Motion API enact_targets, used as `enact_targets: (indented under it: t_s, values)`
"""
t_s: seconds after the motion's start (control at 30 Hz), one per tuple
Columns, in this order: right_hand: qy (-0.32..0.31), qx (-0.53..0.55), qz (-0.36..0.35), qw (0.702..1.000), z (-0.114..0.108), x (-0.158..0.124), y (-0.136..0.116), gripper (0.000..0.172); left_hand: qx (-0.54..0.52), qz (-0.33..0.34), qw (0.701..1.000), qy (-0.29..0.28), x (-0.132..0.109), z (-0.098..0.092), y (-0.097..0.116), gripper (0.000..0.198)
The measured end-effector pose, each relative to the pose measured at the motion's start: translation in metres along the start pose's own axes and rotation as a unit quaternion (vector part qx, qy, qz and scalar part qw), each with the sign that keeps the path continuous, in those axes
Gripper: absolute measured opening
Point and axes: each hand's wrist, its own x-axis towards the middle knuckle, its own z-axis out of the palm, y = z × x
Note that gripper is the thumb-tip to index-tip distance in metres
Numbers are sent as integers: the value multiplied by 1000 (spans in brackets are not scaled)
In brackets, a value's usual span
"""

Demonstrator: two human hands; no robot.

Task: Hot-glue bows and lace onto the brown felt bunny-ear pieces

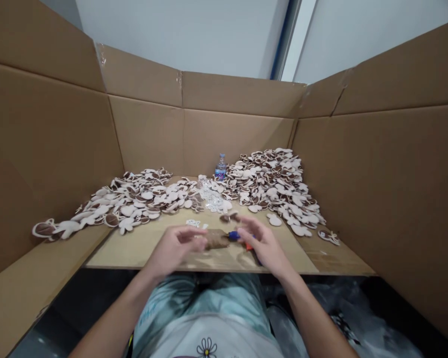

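My left hand (179, 246) is held over the board with thumb and fingers curved apart, nothing visible between them. Beside its fingertips lies a brown cardboard-like pad (216, 239). My right hand (262, 243) hovers over a tool with a blue nozzle (233, 235) and an orange part (248, 246), possibly a glue gun; the hand covers most of it. Right at that hand's fingertips, a brown-and-white felt-like piece (229, 217) is smeared by motion; whether they touch it is unclear. Small white pieces (193, 223) lie beyond the pad.
Heaps of white and brown cut shapes with cords rise at left (134, 199) and right (272, 181). A water bottle (220, 168) stands between them, behind a clear bag of white pieces (213, 199). Tall cardboard walls (239, 134) enclose the worktop (134, 248).
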Motion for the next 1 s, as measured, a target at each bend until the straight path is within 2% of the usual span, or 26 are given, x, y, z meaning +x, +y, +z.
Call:
enact_targets:
  t_s: [0.03,0.1,0.2,0.3,0.4,0.53,0.63,0.77,0.87,1.0]
  values:
    - [37,-29,-15,999,-5,2,1,47,-10,20,999,50,5,-10,-1,31]
    - [63,-99,-7,993,-14,5,3,62,-9,47,989,138,15,-31,-6,38]
    - [60,-238,48,968,-27,9,9,48,89,60,969,222,29,-62,-20,48]
    - [78,-329,104,935,-36,11,17,31,141,59,954,256,38,-83,-35,48]
    - [67,-372,161,912,-40,11,26,14,170,61,951,249,43,-88,-48,36]
    - [27,-396,190,898,-35,12,37,26,212,64,953,207,46,-81,-61,33]
    - [21,-402,188,896,-33,15,42,25,256,65,948,175,44,-79,-67,32]
    - [20,-387,181,904,-37,18,43,23,324,64,929,168,47,-80,-67,28]
    - [28,-370,175,912,-41,19,40,25,362,70,918,145,65,-75,-65,26]
    - [34,-349,175,920,-41,19,34,26,384,95,916,72,110,-62,-61,21]
